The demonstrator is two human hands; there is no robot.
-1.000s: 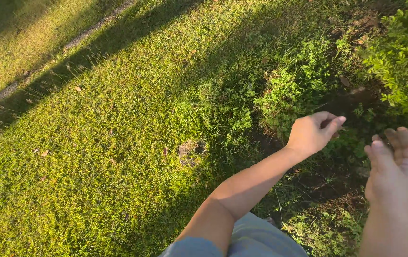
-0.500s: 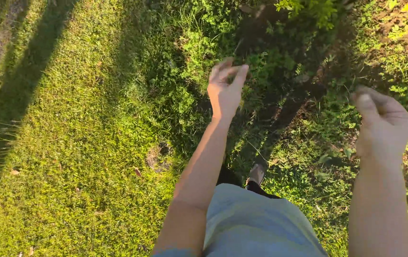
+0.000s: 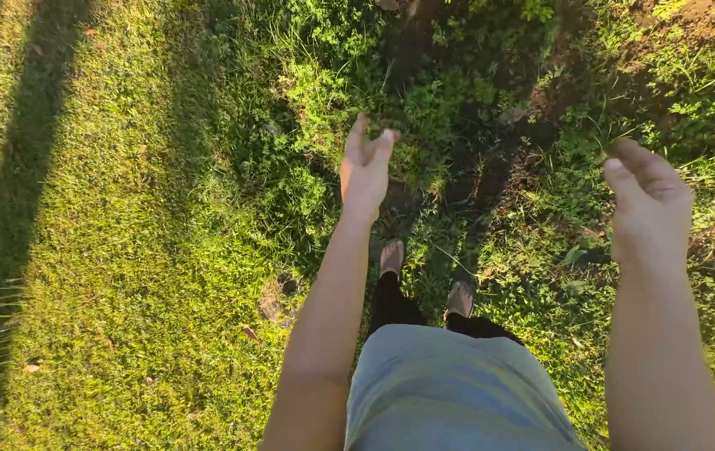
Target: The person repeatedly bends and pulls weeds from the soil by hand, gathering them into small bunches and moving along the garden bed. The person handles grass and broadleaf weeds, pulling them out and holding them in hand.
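Observation:
My left hand (image 3: 365, 169) is stretched out in front of me over weedy grass, fingers loosely together and pointing away, with nothing in it. My right hand (image 3: 646, 205) hangs at the right with its fingers curled inward; I see nothing held in it. Both hands are in the air above a dark strip of bare soil (image 3: 491, 179) between clumps of weeds (image 3: 324, 92). Below them are my grey shorts (image 3: 449, 392) and my two feet (image 3: 391, 255) on the ground.
Short sunlit lawn (image 3: 123, 250) fills the left side, crossed by long shadows. A small bare patch (image 3: 278, 296) and dry leaves lie in the grass. Taller weeds and reddish earth (image 3: 699, 17) stand at the top right.
The view has swung from the lawn down to my legs and feet. My left hand has straightened out ahead of me, and the right hand has stayed at the right, curled.

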